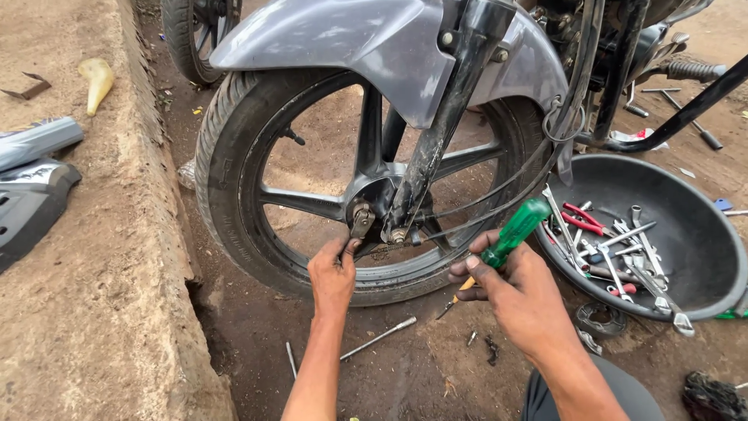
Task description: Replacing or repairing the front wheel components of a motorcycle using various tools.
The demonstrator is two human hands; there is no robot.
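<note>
Head camera view, looking down at a motorcycle front wheel (pixel 257 156) on dirt ground. Left hand (pixel 333 274) reaches up to the axle hub (pixel 374 214), its fingertips pinching a small metal part just above them. Right hand (pixel 518 292) is curled closed around a green-handled screwdriver (pixel 510 234), the tip pointing down-left below the knuckles. Beyond that hand's fingers to the right sits a dark basin (pixel 686 187) holding wrenches and pliers.

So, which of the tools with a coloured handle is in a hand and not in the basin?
The green-handled screwdriver, gripped in the right hand. The red-handled pliers lie among the spanners in the dark basin.
</note>
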